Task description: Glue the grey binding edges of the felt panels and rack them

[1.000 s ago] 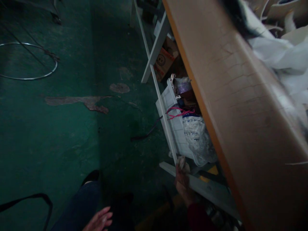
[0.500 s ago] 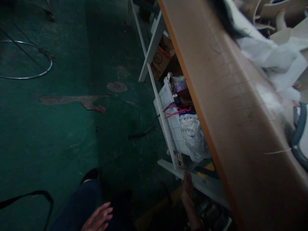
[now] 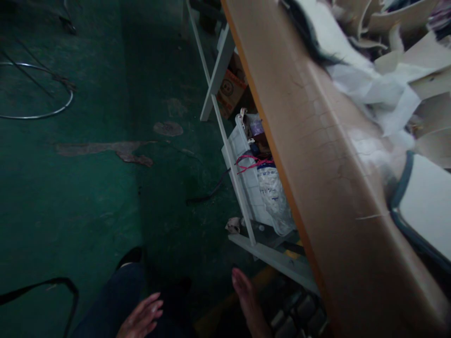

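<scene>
Both hands are empty at the bottom of the frame. The left hand point(image 3: 141, 315), left of centre, is open, its fingers extended and slightly parted, beside a trouser leg point(image 3: 109, 300). The right hand point(image 3: 246, 296), right of centre, is open and nearly straight, its fingers close together; it shows no hold on anything and lies near the table leg point(image 3: 282, 262). Above it, a crumpled scrap point(image 3: 233, 225) lies beside the end of that leg; whether it touches the leg cannot be told. The step appears to be one between holds; any grasp from this posture would call for a reach and a curling of the fingers. Right of centre, behind a thin rail point(image 3: 230, 159), a pale bin point(image 3: 254, 199) contains a clear bag point(image 3: 275, 197) and a pink cord point(image 3: 248, 164); a carton point(image 3: 230, 89) lies beyond, upper centre. The brown table point(image 3: 317, 155) crosses the right side diagonally, bearing white sheets point(image 3: 373, 87) at upper right and a dark-edged panel point(image 3: 428, 202) at right. A metal hoop point(image 3: 58, 111) occupies the upper left, a black strap point(image 3: 42, 283) the lower left.
</scene>
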### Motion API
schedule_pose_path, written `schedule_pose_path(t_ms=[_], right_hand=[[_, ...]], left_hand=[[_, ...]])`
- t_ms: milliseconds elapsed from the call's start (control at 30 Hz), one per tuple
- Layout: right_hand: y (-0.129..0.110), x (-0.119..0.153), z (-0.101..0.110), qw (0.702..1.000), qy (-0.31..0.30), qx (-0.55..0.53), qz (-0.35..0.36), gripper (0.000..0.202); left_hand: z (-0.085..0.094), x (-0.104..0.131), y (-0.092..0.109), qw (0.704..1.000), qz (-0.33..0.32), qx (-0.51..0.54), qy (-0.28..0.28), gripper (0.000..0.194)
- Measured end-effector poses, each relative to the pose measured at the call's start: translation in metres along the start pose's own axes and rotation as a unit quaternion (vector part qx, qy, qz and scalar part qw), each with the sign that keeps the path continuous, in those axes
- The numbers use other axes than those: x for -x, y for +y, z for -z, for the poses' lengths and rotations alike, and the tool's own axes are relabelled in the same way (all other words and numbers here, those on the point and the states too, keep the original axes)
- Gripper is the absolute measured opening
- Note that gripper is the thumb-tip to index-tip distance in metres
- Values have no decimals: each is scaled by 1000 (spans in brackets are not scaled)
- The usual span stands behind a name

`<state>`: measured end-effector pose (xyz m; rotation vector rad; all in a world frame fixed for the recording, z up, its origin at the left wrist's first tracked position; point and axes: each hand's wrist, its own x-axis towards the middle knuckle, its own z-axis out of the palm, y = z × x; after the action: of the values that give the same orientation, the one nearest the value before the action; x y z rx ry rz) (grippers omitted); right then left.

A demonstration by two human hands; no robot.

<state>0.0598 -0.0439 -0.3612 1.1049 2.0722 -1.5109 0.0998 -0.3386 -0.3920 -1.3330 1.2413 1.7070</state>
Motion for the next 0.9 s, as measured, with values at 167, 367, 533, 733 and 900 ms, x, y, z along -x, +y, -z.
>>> schedule_pose_path(t_ms=[167, 367, 533, 733, 900], right_hand=[[-88, 67, -39, 928, -116, -353, -30, 60], [-203, 146, -49, 841, -181, -510, -9, 67], [-262, 206, -38, 811, -190, -552, 25, 64], [-320, 283, 6, 773, -255, -572, 103, 62], [-315, 305, 75, 858, -160, -353, 336, 64]], left_hand=[[-16, 40, 46, 996, -33, 40, -77, 66], [-76, 154, 126, 965, -172, 56, -190, 69], [-115, 250, 157, 932, -309, -113, -153, 63], [-134, 312, 218, 935, -326, 37, -132, 32], [-156, 370, 249, 868, -128, 261, -402, 45]])
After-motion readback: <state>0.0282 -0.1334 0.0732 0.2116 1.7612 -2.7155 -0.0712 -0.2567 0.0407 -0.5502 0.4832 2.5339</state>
